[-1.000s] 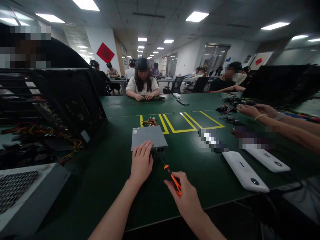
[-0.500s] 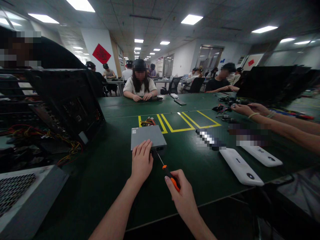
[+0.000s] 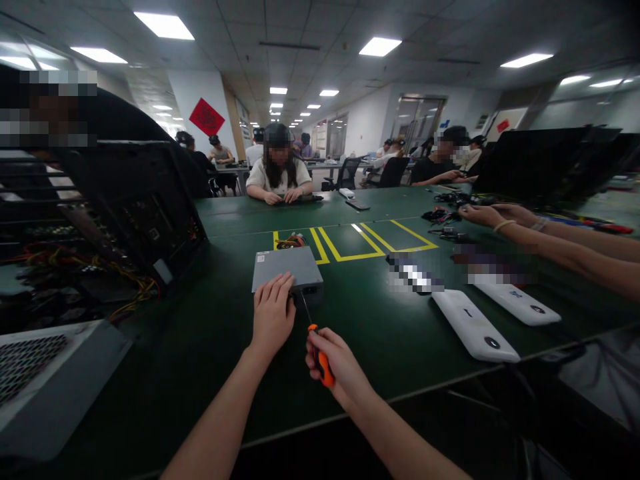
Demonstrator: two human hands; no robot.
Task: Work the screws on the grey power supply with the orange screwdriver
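A grey metal computer power supply [image 3: 290,265] lies on the green table, its cable bundle [image 3: 290,241] behind it. My left hand [image 3: 273,310] holds it by the near edge, fingers over the top and thumb down at the front side. In my right hand [image 3: 331,363] is a screwdriver [image 3: 320,357] with an orange and black handle, fingers wrapped round it. Its thin shaft points up and away to the near side of the power supply, close to the socket end. Whether the tip touches a screw I cannot make out.
Left stand an open black computer case [image 3: 145,207] with loose wires and a grey perforated metal box [image 3: 65,387]. Yellow tape [image 3: 355,255] marks the table [image 3: 200,360]. Right lie two white devices [image 3: 475,327]; a co-worker's hands [image 3: 493,217] handle cables there. Another person [image 3: 280,170] sits opposite.
My right hand has shifted left and regripped the screwdriver, whose shaft now stands steeper. The power supply and my left hand appear slightly further left, as the view moved a little.
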